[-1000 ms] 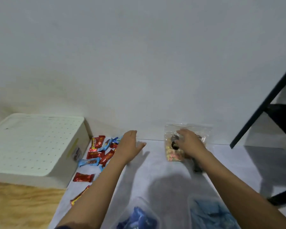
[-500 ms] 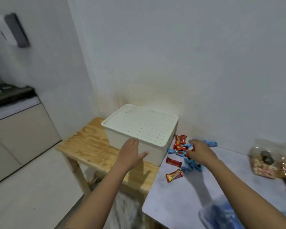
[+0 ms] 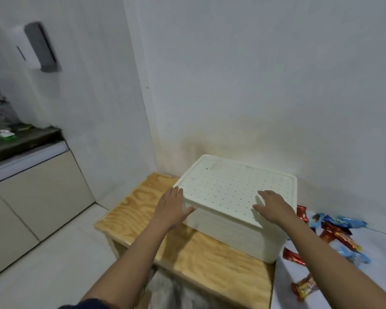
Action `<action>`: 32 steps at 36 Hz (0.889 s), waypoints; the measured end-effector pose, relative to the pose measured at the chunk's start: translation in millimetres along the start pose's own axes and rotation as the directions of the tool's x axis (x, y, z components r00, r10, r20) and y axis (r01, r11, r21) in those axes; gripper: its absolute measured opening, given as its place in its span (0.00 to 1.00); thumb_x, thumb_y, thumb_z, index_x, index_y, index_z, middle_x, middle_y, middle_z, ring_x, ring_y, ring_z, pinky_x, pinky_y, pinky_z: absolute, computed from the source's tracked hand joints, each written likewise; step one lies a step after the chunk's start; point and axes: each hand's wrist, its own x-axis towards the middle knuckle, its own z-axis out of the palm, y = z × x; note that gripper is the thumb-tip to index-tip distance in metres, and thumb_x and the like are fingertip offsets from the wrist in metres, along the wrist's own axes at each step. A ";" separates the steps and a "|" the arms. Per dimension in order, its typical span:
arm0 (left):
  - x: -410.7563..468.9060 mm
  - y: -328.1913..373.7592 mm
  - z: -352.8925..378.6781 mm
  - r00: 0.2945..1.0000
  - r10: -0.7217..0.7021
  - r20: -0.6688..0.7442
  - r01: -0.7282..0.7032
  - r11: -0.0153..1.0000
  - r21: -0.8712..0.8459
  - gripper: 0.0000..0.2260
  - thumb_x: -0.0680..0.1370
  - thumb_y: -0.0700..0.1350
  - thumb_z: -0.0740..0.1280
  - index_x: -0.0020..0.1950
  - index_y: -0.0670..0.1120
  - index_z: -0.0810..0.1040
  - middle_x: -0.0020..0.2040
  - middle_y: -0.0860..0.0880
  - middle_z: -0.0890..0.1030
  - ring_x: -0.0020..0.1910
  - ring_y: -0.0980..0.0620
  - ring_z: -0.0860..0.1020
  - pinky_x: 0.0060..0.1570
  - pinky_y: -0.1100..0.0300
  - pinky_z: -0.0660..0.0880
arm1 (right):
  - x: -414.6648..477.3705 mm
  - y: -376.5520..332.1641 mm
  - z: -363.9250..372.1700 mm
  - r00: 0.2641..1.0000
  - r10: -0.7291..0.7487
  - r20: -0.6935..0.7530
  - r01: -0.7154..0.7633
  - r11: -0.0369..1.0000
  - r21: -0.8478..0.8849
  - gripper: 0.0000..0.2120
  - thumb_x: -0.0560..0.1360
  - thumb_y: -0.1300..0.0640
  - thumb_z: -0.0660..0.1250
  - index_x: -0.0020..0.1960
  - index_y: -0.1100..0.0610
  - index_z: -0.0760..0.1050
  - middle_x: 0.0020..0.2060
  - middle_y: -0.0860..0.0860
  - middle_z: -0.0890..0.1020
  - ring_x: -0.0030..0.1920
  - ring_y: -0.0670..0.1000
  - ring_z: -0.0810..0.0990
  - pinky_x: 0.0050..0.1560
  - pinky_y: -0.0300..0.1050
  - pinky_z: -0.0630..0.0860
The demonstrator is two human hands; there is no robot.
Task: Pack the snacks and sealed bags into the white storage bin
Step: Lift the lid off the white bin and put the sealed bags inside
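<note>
Against the corner of the white wall [image 3: 254,85], the white storage bin [image 3: 230,233] sat on a low plywood table [image 3: 201,259], with its dotted lid [image 3: 236,188] closed on top. Both of the person's bare hands reached to it with fingers spread and nothing held in either.

The left hand [image 3: 172,208] lay at the bin's near left corner, palm against the side wall just below the lid's rim, thumb pointing right along the front face and fingertips reaching up to the lid's edge. It was open and flat, not curled around anything; whether it pressed the wall or only touched it could not be told.

The right hand [image 3: 274,207] rested palm down on the lid near its front right corner, fingers splayed toward the left and away from the body, thumb lying close to the lid's front edge. It too was open and gripped nothing.

To the right of the right hand, beyond the bin's side, red and blue wrapped snacks [image 3: 334,230] lay scattered on a pale table surface [image 3: 383,286] that butted against the plywood one. One red wrapper [image 3: 301,214] showed just past the right wrist, close to the bin's right wall. Another snack in a red and yellow wrapper [image 3: 304,288] lay nearer the body, below the right forearm, apart from the rest. None of the snacks was inside the bin.

Far to the left of the left hand stood a beige cabinet [image 3: 38,197] under a dark counter [image 3: 20,141].
</note>
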 end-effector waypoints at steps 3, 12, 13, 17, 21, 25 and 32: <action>36.8 -12.5 1.4 0.998 0.055 0.021 -0.056 0.998 0.020 0.35 0.76 0.63 0.56 0.75 0.42 0.54 0.75 0.45 0.57 0.75 0.47 0.53 0.72 0.53 0.53 | 15.6 -0.5 0.3 0.998 0.061 -0.004 -0.061 0.998 -0.005 0.29 0.77 0.48 0.61 0.75 0.55 0.56 0.74 0.54 0.59 0.74 0.55 0.58 0.71 0.52 0.60; 103.8 -33.9 24.7 0.977 0.161 0.138 -0.161 0.987 -0.014 0.41 0.74 0.68 0.53 0.76 0.42 0.46 0.77 0.43 0.46 0.76 0.46 0.45 0.75 0.50 0.48 | 9.7 19.0 -2.0 0.957 0.287 -0.046 -0.289 0.956 -0.047 0.34 0.77 0.44 0.61 0.75 0.57 0.51 0.76 0.55 0.55 0.75 0.56 0.55 0.71 0.54 0.60; 108.4 -35.6 27.7 0.975 0.168 0.146 -0.166 0.986 -0.022 0.42 0.74 0.68 0.53 0.76 0.42 0.45 0.77 0.42 0.46 0.76 0.45 0.44 0.75 0.50 0.48 | 7.5 22.2 -0.2 0.950 0.309 -0.051 -0.311 0.950 -0.040 0.35 0.76 0.44 0.60 0.75 0.57 0.50 0.76 0.55 0.54 0.75 0.56 0.55 0.71 0.53 0.60; 122.0 -38.9 37.3 0.964 0.187 0.188 -0.169 0.980 -0.109 0.44 0.73 0.70 0.53 0.76 0.42 0.44 0.77 0.42 0.44 0.76 0.45 0.43 0.75 0.49 0.48 | -1.2 28.8 10.7 0.918 0.393 -0.063 -0.393 0.919 0.002 0.34 0.76 0.43 0.60 0.73 0.61 0.53 0.73 0.58 0.59 0.72 0.57 0.61 0.69 0.53 0.65; 136.0 -41.5 41.2 0.956 0.196 0.220 -0.155 0.970 -0.189 0.49 0.69 0.72 0.55 0.76 0.41 0.43 0.77 0.43 0.44 0.76 0.45 0.45 0.75 0.48 0.49 | -3.9 25.7 18.3 0.879 0.473 -0.064 -0.464 0.878 0.114 0.32 0.76 0.45 0.62 0.70 0.63 0.55 0.69 0.59 0.64 0.68 0.57 0.66 0.64 0.51 0.68; 148.4 -45.9 41.4 0.957 0.150 0.247 -0.069 0.948 -0.310 0.57 0.61 0.74 0.64 0.75 0.41 0.44 0.77 0.43 0.50 0.75 0.43 0.52 0.72 0.45 0.57 | -0.4 19.2 23.0 0.839 0.543 -0.044 -0.534 0.836 0.128 0.36 0.75 0.45 0.63 0.73 0.64 0.52 0.72 0.60 0.59 0.70 0.59 0.63 0.67 0.54 0.66; 159.6 -48.4 37.0 0.973 0.097 0.211 0.002 0.904 -0.427 0.51 0.57 0.63 0.77 0.70 0.41 0.60 0.68 0.42 0.65 0.66 0.43 0.66 0.63 0.46 0.70 | 3.4 17.6 23.2 0.820 0.567 -0.080 -0.537 0.809 0.239 0.34 0.68 0.47 0.72 0.65 0.60 0.62 0.62 0.57 0.69 0.57 0.55 0.72 0.51 0.46 0.72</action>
